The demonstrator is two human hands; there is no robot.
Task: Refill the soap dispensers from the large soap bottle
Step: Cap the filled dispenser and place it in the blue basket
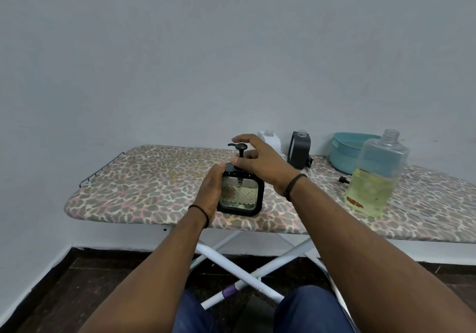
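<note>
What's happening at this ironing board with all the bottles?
A person is working on a square black-framed soap dispenser standing on the ironing board. The left hand grips its side; the right hand is at the pump top. The large soap bottle, uncapped and about half full, stands to the right.
</note>
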